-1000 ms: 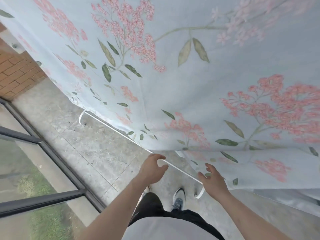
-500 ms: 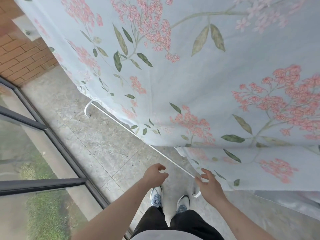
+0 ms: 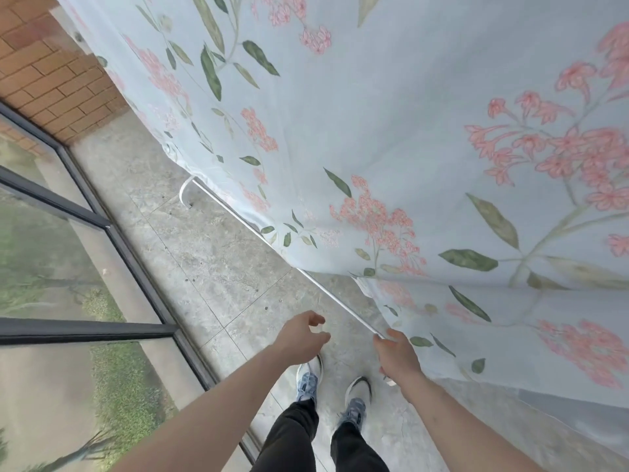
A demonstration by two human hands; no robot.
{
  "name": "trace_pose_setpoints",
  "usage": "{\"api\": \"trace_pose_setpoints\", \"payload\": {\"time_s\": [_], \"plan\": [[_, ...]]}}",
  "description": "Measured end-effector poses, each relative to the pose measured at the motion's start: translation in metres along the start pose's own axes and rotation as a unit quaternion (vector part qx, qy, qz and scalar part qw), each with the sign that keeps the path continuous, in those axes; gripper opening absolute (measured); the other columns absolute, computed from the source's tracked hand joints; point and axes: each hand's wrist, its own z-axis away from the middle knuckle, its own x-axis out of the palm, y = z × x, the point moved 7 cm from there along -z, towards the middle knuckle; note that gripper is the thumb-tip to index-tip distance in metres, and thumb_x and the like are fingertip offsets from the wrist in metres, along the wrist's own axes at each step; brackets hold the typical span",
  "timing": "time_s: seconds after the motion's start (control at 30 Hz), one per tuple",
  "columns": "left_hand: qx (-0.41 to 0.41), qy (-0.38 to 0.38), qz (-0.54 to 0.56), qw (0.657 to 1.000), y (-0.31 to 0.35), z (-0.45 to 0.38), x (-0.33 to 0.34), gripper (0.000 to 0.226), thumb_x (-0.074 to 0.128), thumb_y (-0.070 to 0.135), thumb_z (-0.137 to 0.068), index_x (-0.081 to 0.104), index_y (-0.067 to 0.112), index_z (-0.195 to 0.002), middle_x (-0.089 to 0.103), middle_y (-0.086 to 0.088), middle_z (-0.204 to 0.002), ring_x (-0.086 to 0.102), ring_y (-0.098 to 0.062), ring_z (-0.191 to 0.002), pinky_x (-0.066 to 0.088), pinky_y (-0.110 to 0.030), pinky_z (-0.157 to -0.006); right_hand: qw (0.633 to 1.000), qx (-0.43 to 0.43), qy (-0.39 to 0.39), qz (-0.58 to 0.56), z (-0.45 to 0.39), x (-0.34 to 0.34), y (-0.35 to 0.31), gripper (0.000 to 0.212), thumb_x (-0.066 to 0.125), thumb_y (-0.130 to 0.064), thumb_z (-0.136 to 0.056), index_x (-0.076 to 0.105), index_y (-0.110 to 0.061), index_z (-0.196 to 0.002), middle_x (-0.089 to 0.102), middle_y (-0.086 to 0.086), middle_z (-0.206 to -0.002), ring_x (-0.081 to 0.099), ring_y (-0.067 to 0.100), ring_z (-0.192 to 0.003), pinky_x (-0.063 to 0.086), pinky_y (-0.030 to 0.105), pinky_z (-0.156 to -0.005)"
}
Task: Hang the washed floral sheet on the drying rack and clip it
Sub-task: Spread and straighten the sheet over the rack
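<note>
The pale blue floral sheet point(image 3: 408, 131), printed with pink blossoms and green leaves, hangs draped across the upper and right part of the view. Its lower edge falls near the floor. A white rack bar point(image 3: 238, 223) runs along the floor beneath the sheet, with a curved foot at its far end. My left hand point(image 3: 301, 338) hovers left of the bar, fingers loosely curled, holding nothing. My right hand point(image 3: 398, 357) is beside the sheet's lower edge, fingers relaxed; no grip on the cloth shows. No clips are in view.
A dark-framed glass railing point(image 3: 136, 247) runs along the left, with grass beyond it. A brick wall point(image 3: 44, 76) stands at the top left. I stand on the grey tiled floor point(image 3: 221, 267), my shoes point(image 3: 308, 379) near the bar's close end.
My view has shifted so the sheet fills more of the frame. My left hand has drawn away from the sheet's edge and both hands sit a little lower.
</note>
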Motion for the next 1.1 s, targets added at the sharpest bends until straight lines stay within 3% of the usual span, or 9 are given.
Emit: {"api": "trace_pose_setpoints", "payload": {"time_s": [0.2,0.3,0.37,0.5,0.63,0.73,0.8,1.0,1.1], "plan": [[0.022,-0.01,-0.02,1.0,0.003,-0.042,0.011,0.045,0.067,0.032,-0.096,0.058,0.022,-0.139,0.057,0.004,-0.143,0.059,-0.017,-0.123,0.048,-0.031,-0.101,0.994,0.026,0.032,-0.098,-0.027,0.015,0.0,0.064,0.06,-0.045,-0.096,0.044,-0.021,-0.152,0.069,0.008,-0.119,0.067,0.026,-0.103,0.057,0.05,-0.099],[0.033,-0.013,-0.029,0.999,-0.002,-0.071,0.015,0.043,0.067,0.032,-0.096,0.059,0.023,-0.137,0.057,0.005,-0.143,0.059,-0.018,-0.123,0.051,-0.036,-0.101,0.986,0.042,0.036,-0.16,-0.046,0.03,0.002,0.057,0.06,-0.036,-0.103,0.042,-0.017,-0.154,0.065,0.003,-0.101,0.065,0.021,-0.089,0.061,0.045,-0.091],[0.031,-0.016,-0.024,0.999,-0.01,-0.088,0.02,0.042,0.067,0.032,-0.096,0.06,0.024,-0.136,0.057,0.006,-0.142,0.06,-0.018,-0.12,0.054,-0.038,-0.097,0.974,0.064,0.035,-0.213,-0.069,0.044,0.01,0.059,0.06,-0.037,-0.103,0.041,-0.016,-0.154,0.062,0.0,-0.1,0.066,0.02,-0.094,0.062,0.042,-0.087],[0.031,-0.015,-0.025,0.999,-0.037,-0.11,0.033,0.039,0.065,0.031,-0.096,0.06,0.027,-0.135,0.057,0.008,-0.141,0.063,-0.015,-0.113,0.056,-0.038,-0.095,0.933,0.108,0.036,-0.34,-0.109,0.07,0.016,0.062,0.06,-0.041,-0.103,0.041,-0.01,-0.154,0.06,0.005,-0.136,0.068,0.017,-0.098,0.06,0.032,-0.069],[0.024,-0.012,-0.012,1.0,-0.061,-0.13,0.043,0.039,0.064,0.028,-0.096,0.061,0.026,-0.135,0.057,0.01,-0.14,0.066,-0.011,-0.105,0.056,-0.037,-0.094,0.881,0.103,0.029,-0.461,-0.142,0.083,0.008,0.055,0.056,-0.04,-0.105,0.045,-0.011,-0.151,0.051,0.006,-0.151,0.064,0.023,-0.114,0.058,0.038,-0.086],[0.022,0.001,-0.009,1.0,-0.072,-0.152,0.052,0.037,0.064,0.027,-0.097,0.062,0.027,-0.133,0.059,0.01,-0.138,0.066,-0.011,-0.104,0.053,-0.033,-0.096,0.851,0.11,0.044,-0.511,-0.169,0.082,0.02,0.064,0.056,-0.046,-0.103,0.041,-0.011,-0.155,0.045,0.006,-0.157,0.059,0.024,-0.127,0.056,0.037,-0.098],[0.017,0.001,0.004,1.0,-0.076,-0.161,0.058,0.035,0.064,0.027,-0.097,0.063,0.028,-0.132,0.06,0.012,-0.137,0.067,-0.013,-0.102,0.055,-0.031,-0.089,0.831,0.122,0.054,-0.541,-0.18,0.078,0.028,0.066,0.059,-0.046,-0.102,0.04,-0.011,-0.155,0.044,0.005,-0.159,0.056,0.024,-0.131,0.054,0.039,-0.105],[0.028,-0.007,0.039,0.999,-0.068,-0.189,0.086,0.033,0.063,0.027,-0.098,0.063,0.027,-0.131,0.059,0.011,-0.135,0.062,-0.005,-0.092,0.048,-0.019,-0.074,0.779,0.126,0.068,-0.61,-0.206,0.064,0.041,0.049,0.065,-0.036,-0.101,0.053,-0.012,-0.142,0.049,-0.003,-0.15,0.053,0.02,-0.133,0.051,0.035,-0.108],[0.026,-0.014,0.045,0.999,-0.068,-0.193,0.097,0.032,0.063,0.028,-0.097,0.063,0.028,-0.13,0.059,0.011,-0.134,0.064,-0.009,-0.1,0.046,-0.022,-0.079,0.764,0.119,0.055,-0.631,-0.211,0.064,0.043,0.034,0.067,-0.035,-0.1,0.063,-0.013,-0.125,0.065,-0.009,-0.13,0.06,0.013,-0.119,0.052,0.029,-0.103]]}}
